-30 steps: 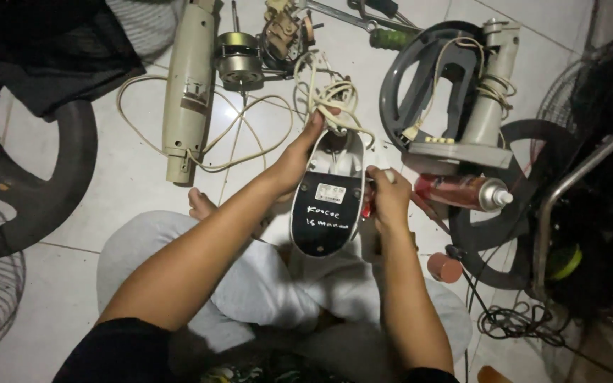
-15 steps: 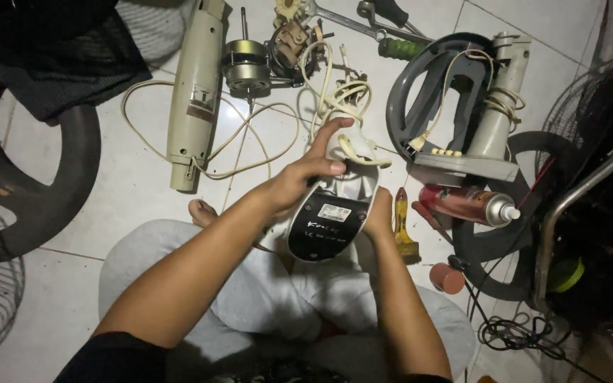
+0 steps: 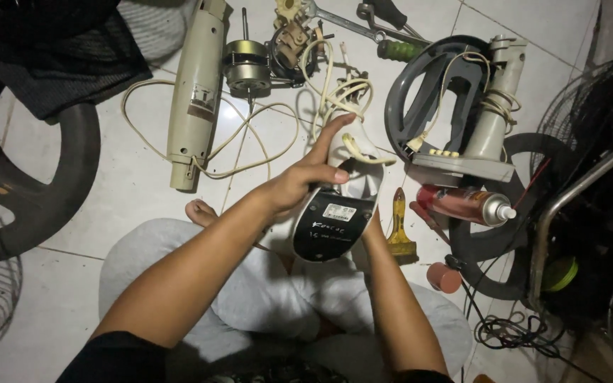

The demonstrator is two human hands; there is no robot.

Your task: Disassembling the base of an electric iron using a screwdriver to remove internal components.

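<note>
Seen from above, the left hand [image 3: 305,181] lay with fingers curled over the black-and-white plastic fan housing [image 3: 338,206] held above the lap, the right hand [image 3: 372,225] mostly hidden beneath it, fingers unreadable, beside a yellow-handled brush [image 3: 399,230] and red spray can [image 3: 465,204].

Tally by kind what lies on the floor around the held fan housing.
Held fan housing, left hand gripping: 1
Cream column: 1
Motor: 1
Spray can: 1
Yellow-handled tool: 1
Wrench: 1
Total: 6
</note>
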